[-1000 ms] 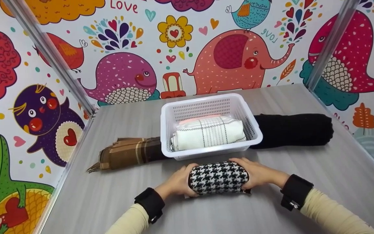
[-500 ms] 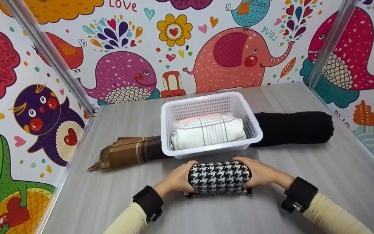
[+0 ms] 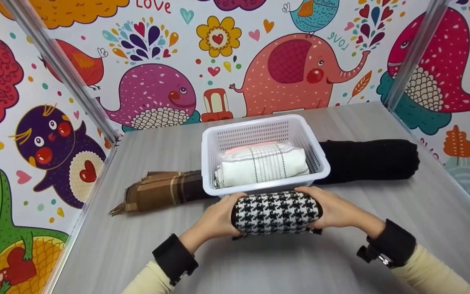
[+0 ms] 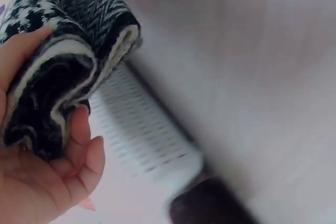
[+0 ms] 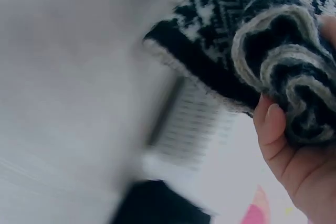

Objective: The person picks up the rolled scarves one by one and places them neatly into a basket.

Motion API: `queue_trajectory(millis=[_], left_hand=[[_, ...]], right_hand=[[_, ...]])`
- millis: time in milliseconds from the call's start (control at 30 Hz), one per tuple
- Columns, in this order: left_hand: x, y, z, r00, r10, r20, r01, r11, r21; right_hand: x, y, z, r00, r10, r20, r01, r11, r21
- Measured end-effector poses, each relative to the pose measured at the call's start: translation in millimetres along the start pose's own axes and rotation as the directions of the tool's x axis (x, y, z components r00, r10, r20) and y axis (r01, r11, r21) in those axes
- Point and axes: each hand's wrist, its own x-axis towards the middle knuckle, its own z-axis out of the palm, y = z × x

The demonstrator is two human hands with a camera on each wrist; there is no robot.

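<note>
At the far left a wall printed with a penguin (image 3: pixel 47 136) flanks the grey table (image 3: pixel 127 247). On the table lies a brown plaid cloth (image 3: pixel 153 194), fringed at its left end, its darker right end reaching the basket's left side. Nearer the camera, the left hand (image 3: pixel 218 216), with a black cuff (image 3: pixel 174 260) at the wrist, grips the left end of a rolled houndstooth cloth (image 3: pixel 276 213), thumb and fingers curled round it. This black-and-white roll is held up off the table, just in front of the white basket (image 3: pixel 253 132); its coiled layers show at both ends in the wrist views, and a loose flap (image 5: pixel 202 40) hangs beside the coil. Inside the basket lies a folded white cloth (image 3: pixel 263 166) with dark stripes, something pink (image 3: pixel 233 152) behind it. The right hand (image 3: pixel 335 210), cuffed in black too, grips the roll's right end the same way, its fingers bent round the edge. Farther right, a thick black roll (image 3: pixel 373 160) stretches out from the basket's right side.
</note>
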Motion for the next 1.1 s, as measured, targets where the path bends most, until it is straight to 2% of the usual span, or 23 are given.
queue_trajectory(millis=[100,233,367,500,633,700,767,933,1100], left_hand=[[2.7,7.3,-17.4,0.999,0.008,-0.042,-0.01,0.999,-0.041],[16.8,13.5,-41.0,0.989,-0.038,-0.146,0.025,0.996,-0.087],[43.5,10.6,-60.6,0.964,-0.101,-0.245,0.081,0.993,-0.087],[76.6,-1.8,-73.1,0.946,-0.155,-0.284,0.137,0.987,-0.082],[104.8,-16.8,-79.4,0.941,-0.209,-0.267,0.213,0.977,-0.015],[115.4,-22.9,-80.7,0.938,-0.248,-0.242,0.261,0.965,0.019],[124.6,-27.4,-82.2,0.928,-0.294,-0.228,0.31,0.95,0.037],[141.1,-31.8,-81.1,0.906,-0.343,-0.248,0.371,0.926,0.074],[150.2,-34.8,-71.6,0.895,-0.36,-0.263,0.415,0.89,0.192]], right_hand=[[9,-12,-18,0.999,-0.04,-0.034,0.04,0.999,-0.001],[33,-21,-44,0.996,-0.051,-0.073,0.049,0.998,-0.031],[69,-19,-65,0.995,-0.012,-0.094,0.004,0.996,-0.086],[110,-12,-78,0.995,0.066,-0.08,-0.077,0.988,-0.135],[144,-4,-82,0.981,0.191,-0.019,-0.19,0.959,-0.208],[156,1,-82,0.973,0.233,0.009,-0.224,0.944,-0.242],[168,6,-81,0.968,0.249,0.017,-0.236,0.935,-0.264],[189,18,-79,0.963,0.268,-0.029,-0.264,0.919,-0.292],[200,24,-72,0.95,0.312,-0.031,-0.299,0.872,-0.388]])
